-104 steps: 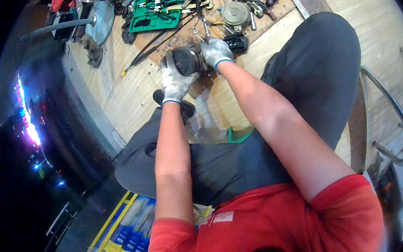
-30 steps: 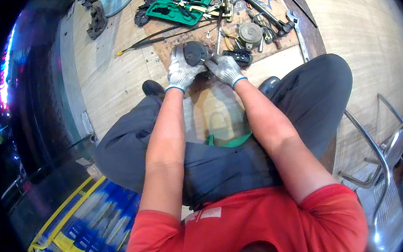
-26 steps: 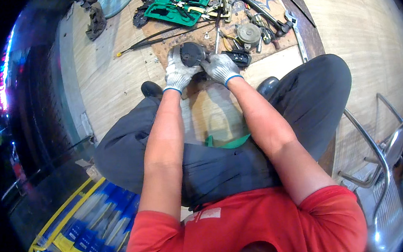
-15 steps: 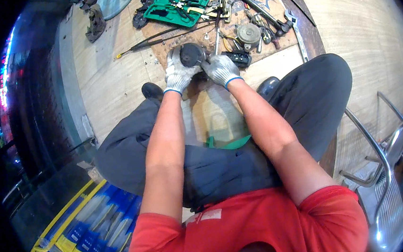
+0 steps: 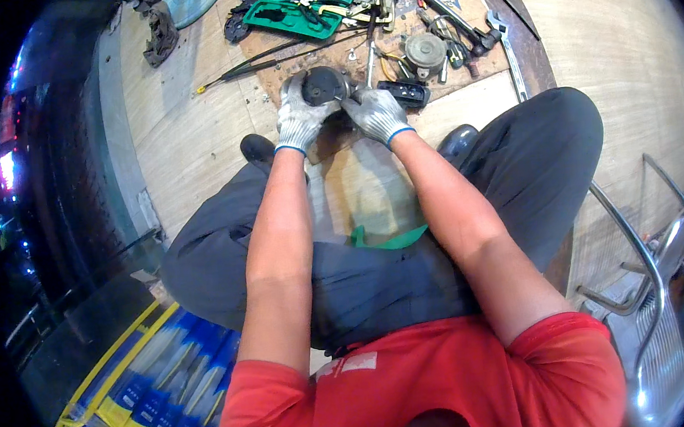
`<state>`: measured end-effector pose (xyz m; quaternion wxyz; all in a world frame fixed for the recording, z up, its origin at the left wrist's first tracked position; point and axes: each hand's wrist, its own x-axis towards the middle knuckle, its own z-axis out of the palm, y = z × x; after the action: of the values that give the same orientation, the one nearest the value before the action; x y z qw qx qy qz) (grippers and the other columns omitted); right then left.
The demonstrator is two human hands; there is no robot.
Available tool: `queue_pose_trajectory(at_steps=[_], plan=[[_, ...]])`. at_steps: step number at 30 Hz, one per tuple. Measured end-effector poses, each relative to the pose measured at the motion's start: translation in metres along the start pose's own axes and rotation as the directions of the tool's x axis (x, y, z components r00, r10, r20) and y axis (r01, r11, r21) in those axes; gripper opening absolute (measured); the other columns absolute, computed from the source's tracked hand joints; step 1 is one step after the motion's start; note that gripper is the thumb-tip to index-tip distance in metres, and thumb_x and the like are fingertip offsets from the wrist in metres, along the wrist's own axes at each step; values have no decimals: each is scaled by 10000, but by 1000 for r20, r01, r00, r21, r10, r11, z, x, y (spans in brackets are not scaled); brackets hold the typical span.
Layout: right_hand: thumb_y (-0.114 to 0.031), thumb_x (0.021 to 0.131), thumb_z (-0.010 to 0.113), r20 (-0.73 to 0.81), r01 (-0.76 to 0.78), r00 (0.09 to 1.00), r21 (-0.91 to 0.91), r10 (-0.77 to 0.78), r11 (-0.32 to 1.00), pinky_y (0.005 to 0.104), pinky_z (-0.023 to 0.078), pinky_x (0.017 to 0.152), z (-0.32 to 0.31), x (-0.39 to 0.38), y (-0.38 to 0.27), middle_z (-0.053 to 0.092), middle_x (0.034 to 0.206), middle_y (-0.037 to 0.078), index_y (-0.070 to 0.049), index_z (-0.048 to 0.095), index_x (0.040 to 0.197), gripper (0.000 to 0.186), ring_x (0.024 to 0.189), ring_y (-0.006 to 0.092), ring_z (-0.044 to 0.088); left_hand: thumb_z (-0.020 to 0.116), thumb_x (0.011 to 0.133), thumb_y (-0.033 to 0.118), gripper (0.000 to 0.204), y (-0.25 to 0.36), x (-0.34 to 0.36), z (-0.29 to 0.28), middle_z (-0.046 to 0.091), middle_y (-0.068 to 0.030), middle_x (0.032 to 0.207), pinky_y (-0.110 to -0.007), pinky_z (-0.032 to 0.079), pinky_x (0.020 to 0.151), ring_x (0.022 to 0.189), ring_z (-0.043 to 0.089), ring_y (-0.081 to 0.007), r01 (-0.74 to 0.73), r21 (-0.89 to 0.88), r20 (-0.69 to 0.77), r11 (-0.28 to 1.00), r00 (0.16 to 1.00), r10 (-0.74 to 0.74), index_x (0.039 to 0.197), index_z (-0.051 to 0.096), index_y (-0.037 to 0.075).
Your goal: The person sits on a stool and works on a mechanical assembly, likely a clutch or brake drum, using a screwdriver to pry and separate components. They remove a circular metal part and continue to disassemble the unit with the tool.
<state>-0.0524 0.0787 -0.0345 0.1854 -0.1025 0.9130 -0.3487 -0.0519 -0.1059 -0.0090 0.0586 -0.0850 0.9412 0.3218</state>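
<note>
A round black part [image 5: 319, 88] with a flat disc face and a metal rim sits between my hands, just above the floor. My left hand [image 5: 300, 119], in a whitish knit glove with dirty fingers, wraps its left side. My right hand [image 5: 377, 112], gloved the same way, has its fingers bent in against the part's right edge. Whether a small piece is pinched there I cannot make out. Beyond the right fingers a thin metal rod [image 5: 370, 65] points away; its near end is hidden by the glove. A black oblong case [image 5: 405, 93] lies beside the right hand.
An open green tool case [image 5: 295, 26] with pliers lies at the far side. On the brown cardboard are a hammer [image 5: 455, 21], a grey round metal part [image 5: 426, 51] and several hand tools. An adjustable wrench [image 5: 509, 60] lies farther right. A metal chair [image 5: 651, 261] stands at right.
My hands stay on the round black part, which has tilted slightly, its face now looking flatter and wider. The whole view has shifted a little.
</note>
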Motion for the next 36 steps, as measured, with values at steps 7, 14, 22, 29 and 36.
queue_pose_trajectory(at_steps=[7, 14, 22, 29, 36], plan=[[-477, 977, 477, 25, -57, 998, 8, 57, 998, 502, 521, 900, -8, -2, 0, 710, 1074, 235, -72, 736, 1089, 494, 999, 406, 683, 877, 704, 352, 908, -13, 12, 7, 537, -194, 1409, -378, 475, 1065, 1253, 577, -319, 22, -308, 12, 951, 1000, -20, 1452, 473, 33], [-415, 974, 468, 0, 50, 999, 3, -50, 999, 515, 521, 887, -20, -10, -20, 698, 1053, 266, -61, 735, 1043, 448, 991, 412, 678, 652, 927, 128, 510, -21, 13, -3, 603, -176, 1346, -347, 481, 1039, 1211, 595, -258, 116, -808, 27, 577, 987, -159, 1399, 522, -14], [-437, 961, 478, 84, -46, 995, -38, 49, 998, 510, 516, 914, -27, -10, -40, 699, 1019, 273, -17, 737, 1002, 495, 980, 422, 680, 433, 967, 62, 423, -66, 21, -1, 588, -249, 1345, -421, 452, 1079, 1236, 582, -371, -258, 26, -194, 966, 946, 258, 1364, 570, 15], [-455, 969, 483, -40, -79, 996, 119, 84, 990, 494, 518, 905, -9, -14, -9, 701, 1025, 262, -24, 731, 1019, 499, 990, 418, 675, 546, 707, -205, 631, -46, 27, -1, 671, -198, 1177, -399, 549, 944, 1118, 657, -343, -311, 89, -220, 946, 920, 323, 1295, 594, 19], [-426, 959, 501, 40, -123, 992, 8, 122, 992, 497, 516, 921, -22, -10, -35, 695, 1023, 282, 8, 735, 973, 493, 1008, 425, 672, 623, 691, -147, 594, -49, 25, -5, 687, -195, 1139, -432, 544, 940, 1081, 666, -365, -323, 207, -244, 923, 897, 368, 1261, 606, 16]])
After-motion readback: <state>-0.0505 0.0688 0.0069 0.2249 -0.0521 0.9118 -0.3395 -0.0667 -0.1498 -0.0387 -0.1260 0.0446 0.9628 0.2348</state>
